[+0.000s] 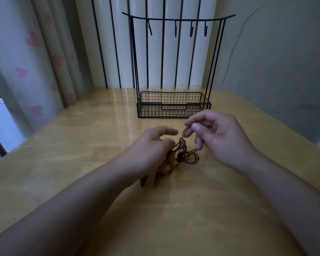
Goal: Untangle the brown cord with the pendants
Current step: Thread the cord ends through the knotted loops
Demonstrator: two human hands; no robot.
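Note:
A tangled brown cord (189,157) lies in loops on the wooden table (174,218), between my two hands. My right hand (220,137) pinches a small loop of the cord between thumb and forefinger and lifts it a little above the table. My left hand (151,152) holds the left part of the tangle with its curled lower fingers, while its forefinger points out straight. Dark pointed pendants (143,182) stick out from under my left hand. A dark bead sits in the middle of the tangle.
A black wire rack (174,106) with a mesh basket and a top bar of several hooks stands behind my hands. A curtain with pink hearts (31,71) hangs at the left, a grey wall at the right.

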